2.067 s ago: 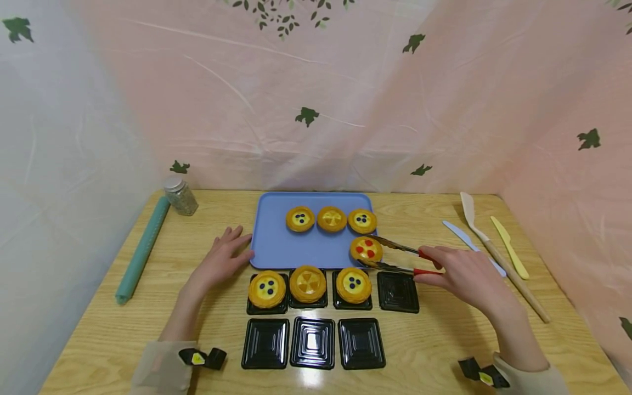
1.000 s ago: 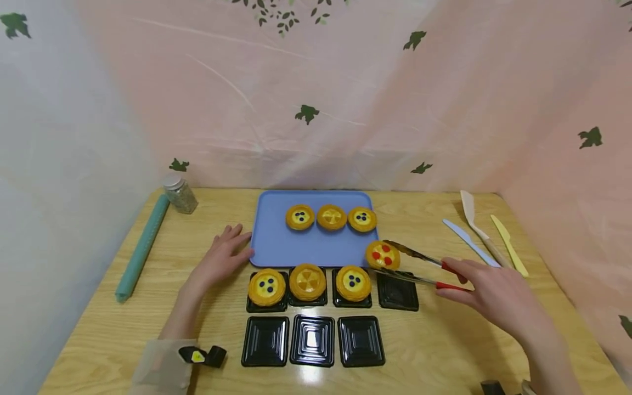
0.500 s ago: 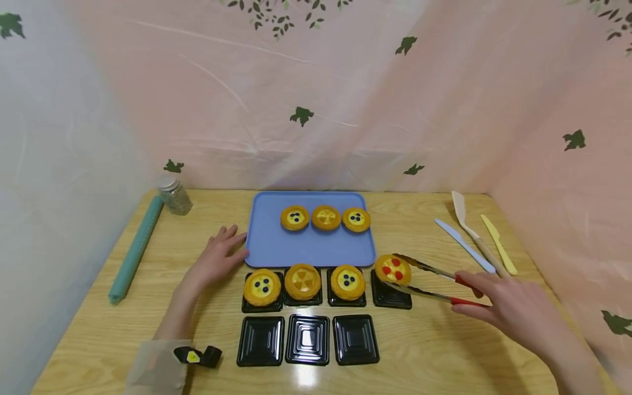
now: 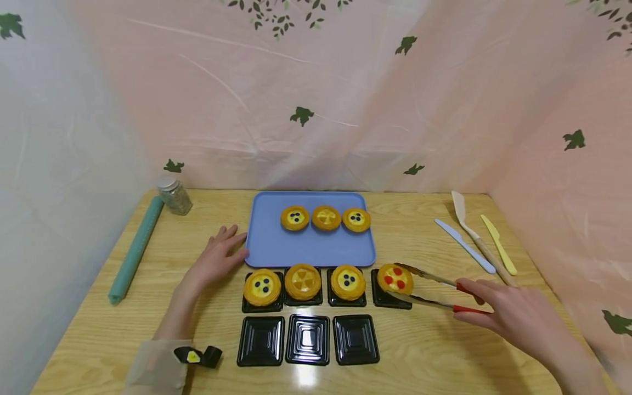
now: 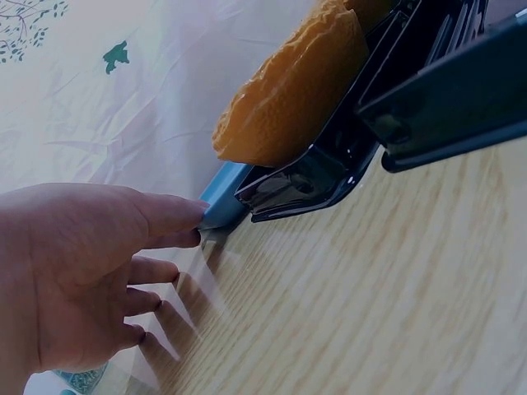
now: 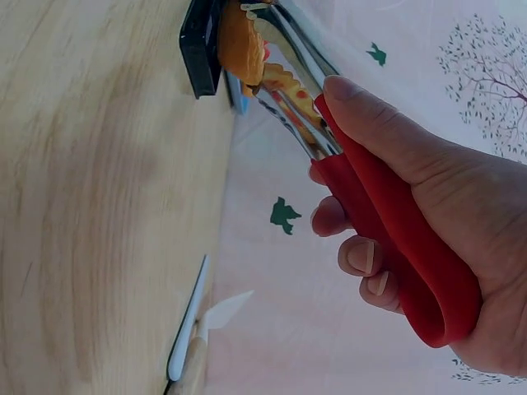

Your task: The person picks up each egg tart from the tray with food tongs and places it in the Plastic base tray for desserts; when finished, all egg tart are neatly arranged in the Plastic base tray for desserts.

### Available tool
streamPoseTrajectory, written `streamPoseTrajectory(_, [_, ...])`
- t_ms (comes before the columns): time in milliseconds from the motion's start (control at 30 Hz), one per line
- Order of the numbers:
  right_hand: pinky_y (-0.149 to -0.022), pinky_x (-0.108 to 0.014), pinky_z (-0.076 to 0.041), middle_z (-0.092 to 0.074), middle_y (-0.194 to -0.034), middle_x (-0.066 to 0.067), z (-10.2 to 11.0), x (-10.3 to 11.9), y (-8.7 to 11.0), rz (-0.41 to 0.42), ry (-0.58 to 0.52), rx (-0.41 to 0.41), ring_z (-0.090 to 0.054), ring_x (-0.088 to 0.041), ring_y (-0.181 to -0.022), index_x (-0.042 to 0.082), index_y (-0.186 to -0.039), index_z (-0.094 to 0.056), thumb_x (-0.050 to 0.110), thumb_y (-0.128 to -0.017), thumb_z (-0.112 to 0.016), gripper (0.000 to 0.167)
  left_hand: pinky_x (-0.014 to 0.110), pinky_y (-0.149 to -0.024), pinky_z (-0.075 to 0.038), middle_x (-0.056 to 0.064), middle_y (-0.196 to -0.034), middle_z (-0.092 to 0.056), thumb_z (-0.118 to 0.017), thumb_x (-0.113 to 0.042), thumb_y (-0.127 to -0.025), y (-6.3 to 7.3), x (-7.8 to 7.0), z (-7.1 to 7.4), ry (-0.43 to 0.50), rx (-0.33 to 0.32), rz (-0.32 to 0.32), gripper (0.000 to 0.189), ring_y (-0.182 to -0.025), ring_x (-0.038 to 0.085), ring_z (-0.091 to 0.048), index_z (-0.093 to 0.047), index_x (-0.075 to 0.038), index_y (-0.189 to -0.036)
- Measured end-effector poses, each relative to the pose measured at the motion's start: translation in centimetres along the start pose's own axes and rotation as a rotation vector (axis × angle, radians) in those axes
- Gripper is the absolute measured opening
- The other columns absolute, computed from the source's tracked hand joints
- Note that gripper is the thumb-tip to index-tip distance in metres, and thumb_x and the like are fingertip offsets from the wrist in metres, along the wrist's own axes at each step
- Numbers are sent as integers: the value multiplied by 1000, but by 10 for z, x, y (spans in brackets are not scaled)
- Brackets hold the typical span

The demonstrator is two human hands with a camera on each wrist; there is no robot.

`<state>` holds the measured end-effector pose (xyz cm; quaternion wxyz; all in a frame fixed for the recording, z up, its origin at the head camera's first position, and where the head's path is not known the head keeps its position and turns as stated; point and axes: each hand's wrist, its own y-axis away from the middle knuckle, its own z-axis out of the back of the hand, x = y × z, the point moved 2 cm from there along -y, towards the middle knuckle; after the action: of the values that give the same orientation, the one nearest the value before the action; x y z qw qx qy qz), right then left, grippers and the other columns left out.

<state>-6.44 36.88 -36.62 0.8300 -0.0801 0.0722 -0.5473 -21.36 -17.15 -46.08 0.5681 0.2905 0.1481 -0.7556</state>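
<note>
My right hand (image 4: 518, 312) grips tongs (image 6: 391, 230) with red handles and dark-tipped metal arms. The arms stand on either side of a custard tart (image 4: 395, 278) with three red toppings. That tart sits on the rightmost black square tray (image 4: 389, 303) of the back row; in the right wrist view its base meets the tray. At the blue tray's (image 4: 311, 249) left edge, my left hand (image 4: 214, 263) rests with fingers spread, thumb and forefinger touching the rim. Three more tarts fill the other back-row trays, among them a blueberry tart (image 4: 262, 288).
Three tarts stay on the blue tray, including a pineapple-like one (image 4: 326, 218). Three bare black trays (image 4: 260, 341) form the front row. A teal roll (image 4: 135, 249) and glass jar (image 4: 175, 196) stand left. Right lie a spatula (image 4: 459, 208), blue knife (image 4: 464, 245) and yellow knife (image 4: 498, 244).
The red-topped tart, held in the tongs, has moved right and toward me from the blue tray onto the rightmost black tray. My left hand has stayed at the blue tray's edge.
</note>
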Motion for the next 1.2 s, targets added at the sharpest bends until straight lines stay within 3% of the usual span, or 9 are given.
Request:
streamPoseTrajectory(333, [-45,-16,-20,-65,-79,22,-4,1,2,21,12,-25,-32,11,-51,28,-113,-75,53,-71,-87,51,74,-124,-5,35,-165,-23,-56,-29,-106,-1,1,-1,5,-1,-7,57,-156,57,-9,-46,3,-152])
streamPoseTrajectory(1200, [-45,-16,-19,-61,-81,23,-7,-1,5,3,5,16,-23,9,-51,28,-118,-74,57,-69,-87,59,74,-124,-4,34,-165,-23,-56,-30,-106,0,1,1,12,1,-6,58,-155,57,-9,-45,3,-152])
